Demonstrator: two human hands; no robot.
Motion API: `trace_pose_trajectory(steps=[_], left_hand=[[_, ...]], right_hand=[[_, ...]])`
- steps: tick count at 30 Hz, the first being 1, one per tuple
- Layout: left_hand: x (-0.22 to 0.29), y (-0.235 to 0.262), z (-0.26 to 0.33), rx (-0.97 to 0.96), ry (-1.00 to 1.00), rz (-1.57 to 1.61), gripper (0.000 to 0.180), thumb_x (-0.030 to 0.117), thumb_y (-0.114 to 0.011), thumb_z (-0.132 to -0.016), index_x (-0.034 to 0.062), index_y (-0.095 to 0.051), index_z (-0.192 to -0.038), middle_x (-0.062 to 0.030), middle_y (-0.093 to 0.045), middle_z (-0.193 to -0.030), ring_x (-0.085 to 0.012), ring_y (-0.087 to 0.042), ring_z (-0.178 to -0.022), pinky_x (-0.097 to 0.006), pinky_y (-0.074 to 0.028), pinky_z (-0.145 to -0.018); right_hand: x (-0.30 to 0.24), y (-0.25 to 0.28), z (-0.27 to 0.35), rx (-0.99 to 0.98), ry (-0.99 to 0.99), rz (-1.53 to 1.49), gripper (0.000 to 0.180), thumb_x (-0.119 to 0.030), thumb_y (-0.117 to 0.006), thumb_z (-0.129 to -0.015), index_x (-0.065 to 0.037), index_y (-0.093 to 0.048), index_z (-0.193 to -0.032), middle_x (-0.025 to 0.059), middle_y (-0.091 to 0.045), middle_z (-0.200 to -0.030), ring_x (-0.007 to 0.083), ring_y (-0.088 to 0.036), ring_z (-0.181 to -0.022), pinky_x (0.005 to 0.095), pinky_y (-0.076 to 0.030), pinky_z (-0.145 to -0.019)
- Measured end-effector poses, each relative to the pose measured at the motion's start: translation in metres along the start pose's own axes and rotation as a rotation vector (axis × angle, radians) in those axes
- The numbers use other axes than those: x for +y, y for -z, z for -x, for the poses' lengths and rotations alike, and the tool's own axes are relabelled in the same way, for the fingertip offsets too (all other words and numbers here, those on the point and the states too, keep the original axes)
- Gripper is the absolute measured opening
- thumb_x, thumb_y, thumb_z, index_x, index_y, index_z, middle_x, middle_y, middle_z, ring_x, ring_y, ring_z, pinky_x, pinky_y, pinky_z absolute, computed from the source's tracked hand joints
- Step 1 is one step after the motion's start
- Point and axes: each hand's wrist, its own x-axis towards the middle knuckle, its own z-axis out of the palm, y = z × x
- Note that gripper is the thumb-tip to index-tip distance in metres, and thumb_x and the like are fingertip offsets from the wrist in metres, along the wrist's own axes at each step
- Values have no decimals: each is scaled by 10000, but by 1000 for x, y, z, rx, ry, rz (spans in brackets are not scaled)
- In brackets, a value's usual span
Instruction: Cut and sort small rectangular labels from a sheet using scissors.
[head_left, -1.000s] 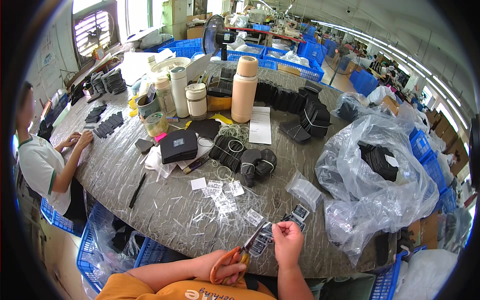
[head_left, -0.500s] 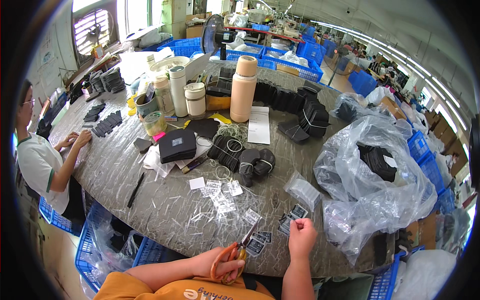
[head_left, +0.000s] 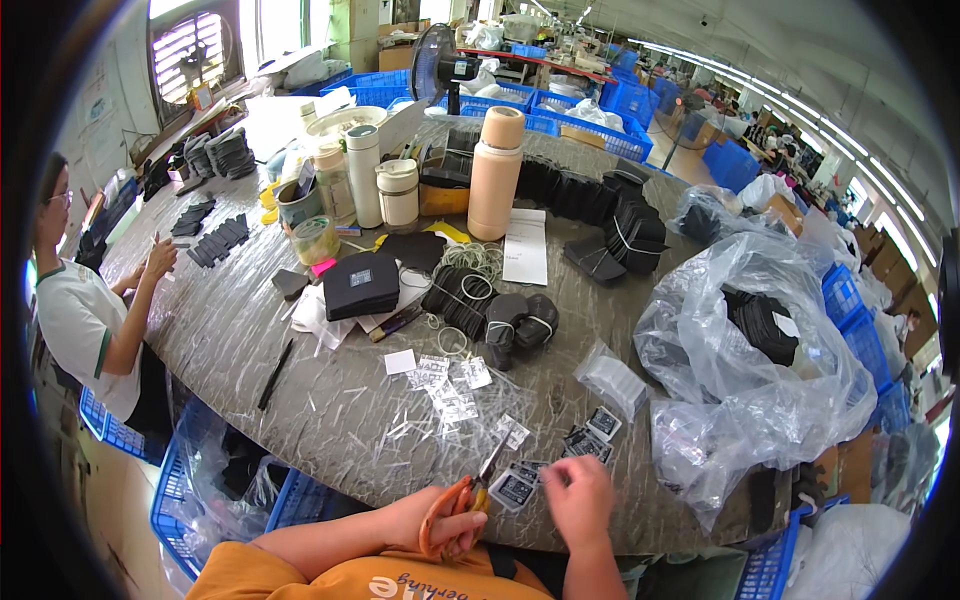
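Observation:
My left hand [head_left: 450, 525] grips scissors [head_left: 489, 466] with orange handles, the blades angled away from me over the table edge. To their right, my right hand [head_left: 582, 500] is closed, thumb and fingertips together; whatever is between them is too small to make out. Just left of those fingertips lie small black printed labels [head_left: 513, 491], close to the scissors. Another few black labels [head_left: 587, 443] lie beyond the right hand. Past the scissor tips is a silvery printed piece [head_left: 512, 432], and farther off a loose cluster of similar pieces [head_left: 450, 392].
A large clear plastic bag [head_left: 690, 350] holding black pieces covers the right side. Clear stacked sleeves [head_left: 612, 380] lie beside it. Black pads [head_left: 361, 285], bottles [head_left: 496, 175] and bundled black pieces [head_left: 520, 322] stand farther back. A co-worker [head_left: 95, 310] sits at the left edge.
My right hand has moved left, from the farther labels toward the scissors and the nearer labels. The left hand stays in place with the scissors. The co-worker's hands have lifted slightly.

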Motion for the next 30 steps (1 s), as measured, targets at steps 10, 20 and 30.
trace_pose_trajectory(steps=[10,20,30], left_hand=[[-8,0,-3,63,-33,2,347,311,-522,-888,64,-595,-655,-10,-559,-570,-101,-498,-510,-249,-385,-486],[-5,3,-1,-178,-52,-198,433,403,-453,-912,3,-553,-780,-101,-622,-696,-191,-605,-620,-297,-467,-571],[-13,2,-6,-228,-62,-190,466,438,-445,-908,-17,-528,-847,-112,-636,-748,-175,-611,-594,-283,-479,-535]], right_hand=[[-7,-18,10,-155,-40,-85,200,-157,-734,-662,-63,-602,-780,92,-582,-728,276,-572,-731,351,-456,-643],[0,-16,-8,90,-380,-1010,91,-27,-641,-801,15,-574,-846,-9,-557,-729,31,-476,-609,161,-388,-555],[-6,-14,-14,80,-422,-1064,91,-18,-642,-795,15,-577,-850,-1,-562,-738,32,-483,-617,162,-391,-564]])
